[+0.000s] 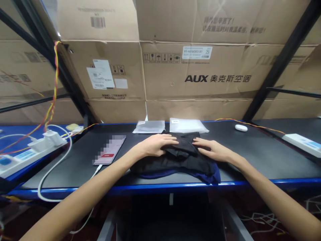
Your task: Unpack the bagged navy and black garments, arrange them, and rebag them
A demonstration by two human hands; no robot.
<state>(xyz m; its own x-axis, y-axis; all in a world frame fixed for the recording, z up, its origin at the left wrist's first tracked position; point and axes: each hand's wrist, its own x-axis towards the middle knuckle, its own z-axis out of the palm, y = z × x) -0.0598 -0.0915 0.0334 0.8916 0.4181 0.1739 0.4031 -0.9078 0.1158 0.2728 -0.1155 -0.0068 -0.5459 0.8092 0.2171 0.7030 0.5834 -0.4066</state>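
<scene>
A black piece of fabric (175, 163), bunched and folded in its upper part, lies on the dark tabletop in front of me. Along its near edge shows a dark blue cloth layer (214, 172); I cannot tell what garment or item it is. My left hand (159, 144) rests on the upper left of the black fabric, fingers stretched across it. From the other side my right hand (213, 149) reaches in with its fingers apart, their tips touching the fabric's upper right. Both palms face down, so the undersides of the fingers are hidden.
Two flat clear plastic packets, a left packet (150, 127) and a right packet (188, 126), lie behind the fabric. A phone (110, 150) on a white cable is at left. Power strips (18, 163) and a white case (241, 128) flank the area. Cardboard (163, 87) stands behind.
</scene>
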